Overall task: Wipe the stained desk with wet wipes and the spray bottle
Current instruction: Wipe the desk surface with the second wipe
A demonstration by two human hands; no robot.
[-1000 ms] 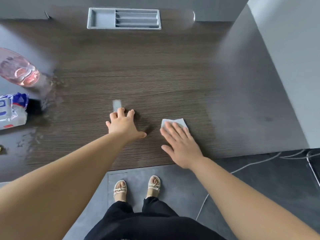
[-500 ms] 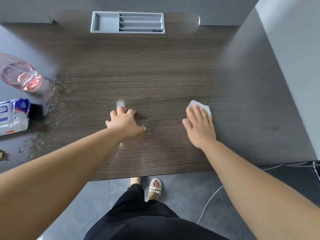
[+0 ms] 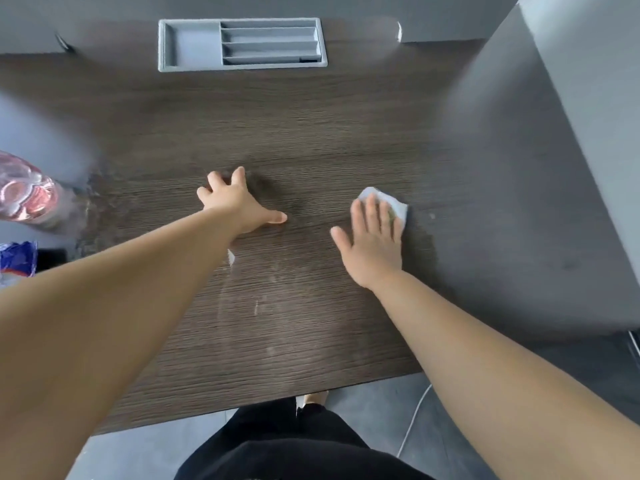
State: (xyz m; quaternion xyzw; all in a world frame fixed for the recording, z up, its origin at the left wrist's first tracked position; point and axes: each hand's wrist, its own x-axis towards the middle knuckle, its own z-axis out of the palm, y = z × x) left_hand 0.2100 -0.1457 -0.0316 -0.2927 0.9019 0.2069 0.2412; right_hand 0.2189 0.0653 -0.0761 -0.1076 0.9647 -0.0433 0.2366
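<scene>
Centrally, on a dark, fine-grained wood surface (image 3: 311, 116), the left hand (image 3: 239, 202) rests with fingers spread, holding nothing. Right of centre, the right hand (image 3: 372, 244) presses flat, fingers straight, on a crumpled white wet wipe (image 3: 394, 202). A clear pinkish spray bottle (image 3: 24, 192) sits at the left edge.

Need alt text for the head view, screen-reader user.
The right hand presses a wet wipe flat on the dark wood-grain desk; the left hand rests on the desk beside it. A spray bottle and a wipes pack sit at the left edge.
</scene>
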